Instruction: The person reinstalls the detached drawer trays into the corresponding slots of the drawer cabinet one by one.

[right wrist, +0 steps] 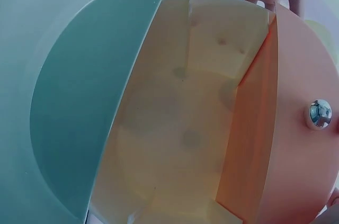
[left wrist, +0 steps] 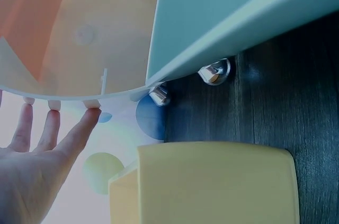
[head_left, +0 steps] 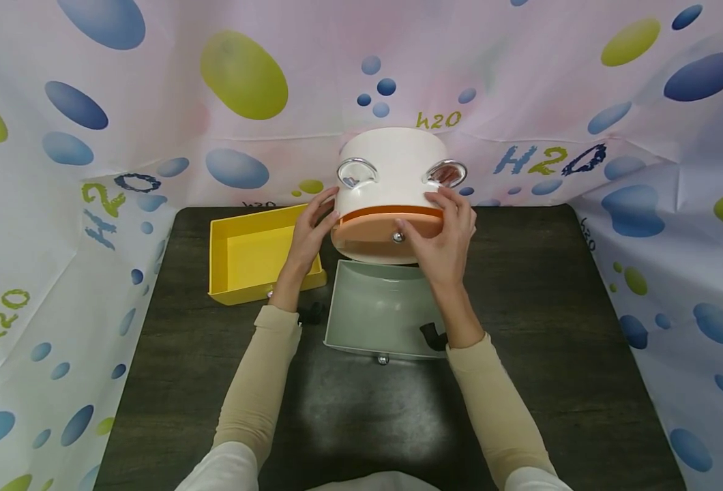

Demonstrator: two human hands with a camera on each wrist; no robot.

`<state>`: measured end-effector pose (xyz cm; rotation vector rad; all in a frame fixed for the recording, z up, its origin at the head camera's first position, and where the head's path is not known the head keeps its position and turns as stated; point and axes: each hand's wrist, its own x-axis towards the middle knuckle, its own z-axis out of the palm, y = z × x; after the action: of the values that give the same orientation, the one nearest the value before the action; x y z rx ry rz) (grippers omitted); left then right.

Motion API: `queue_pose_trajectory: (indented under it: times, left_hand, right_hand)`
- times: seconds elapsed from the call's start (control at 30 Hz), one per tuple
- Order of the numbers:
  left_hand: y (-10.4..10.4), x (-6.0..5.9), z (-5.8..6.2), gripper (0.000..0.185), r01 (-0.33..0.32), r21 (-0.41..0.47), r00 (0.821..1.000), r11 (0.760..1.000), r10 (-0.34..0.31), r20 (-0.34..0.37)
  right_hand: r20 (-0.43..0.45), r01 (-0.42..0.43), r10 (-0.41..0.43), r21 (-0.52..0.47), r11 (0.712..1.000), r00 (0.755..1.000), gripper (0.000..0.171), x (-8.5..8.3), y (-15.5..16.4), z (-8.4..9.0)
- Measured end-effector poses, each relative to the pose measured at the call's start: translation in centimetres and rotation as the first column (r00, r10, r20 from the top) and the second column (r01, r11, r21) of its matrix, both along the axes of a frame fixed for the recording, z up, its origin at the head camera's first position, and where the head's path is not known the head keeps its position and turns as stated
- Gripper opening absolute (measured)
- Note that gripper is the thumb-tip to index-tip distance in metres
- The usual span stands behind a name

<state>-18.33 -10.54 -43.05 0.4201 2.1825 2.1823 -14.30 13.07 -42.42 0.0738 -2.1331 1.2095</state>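
While the white cabinet is standing at twelve o'clock, both hands are holding its orange drawer. Left hand fingers are pressing straight; right hand fingers are curling round it.

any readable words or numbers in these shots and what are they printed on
"h2O", yellow-green, on the curtain above the white drawer unit.
"H2O", blue, yellow and dark, on the curtain at right.
"H2O" on the left curtain wall.
"h2O" at far left.
Drawers and table: none.
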Motion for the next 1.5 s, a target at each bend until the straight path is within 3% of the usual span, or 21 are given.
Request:
queue_pose_trajectory:
  times: [0.3,0.4,0.63,1.0,1.3,1.5]
  left_hand:
    - [0.1,0.0,0.0,0.048,0.005,0.021,1.000,1.000,-0.004,-0.027]
    - [-0.1,-0.1,-0.2,0.048,0.011,0.041,1.000,0.999,-0.011,-0.007]
    - [-0.3,-1.5,-2.9,0.048,-0.004,0.082,1.000,0.997,0.002,0.025]
    - [0.0,-0.5,-0.4,0.048,-0.005,0.063,0.999,0.998,0.002,0.044]
    - [0.1,-0.1,0.2,0.048,0.001,0.048,0.999,0.999,-0.003,0.038]
    - [0.1,-0.2,0.0,0.048,0.003,0.052,1.000,0.999,-0.005,0.030]
  right_hand:
    - [0.019,0.019,-0.019,0.005,1.000,1.000,0.057,-0.4,-0.2,0.1]
    - [0.022,0.020,-0.020,0.009,1.000,1.000,0.057,-0.6,-0.2,0.0]
    - [0.027,0.031,-0.032,0.017,0.999,0.999,0.057,-0.7,-0.3,0.0]
    - [0.033,0.059,-0.060,0.028,0.998,0.998,0.058,-1.0,-0.4,0.2]
    - [0.041,0.060,-0.061,0.032,0.998,0.997,0.058,-0.9,-0.4,0.2]
    - [0.056,0.051,-0.054,0.049,0.997,0.997,0.060,-0.9,-0.2,0.2]
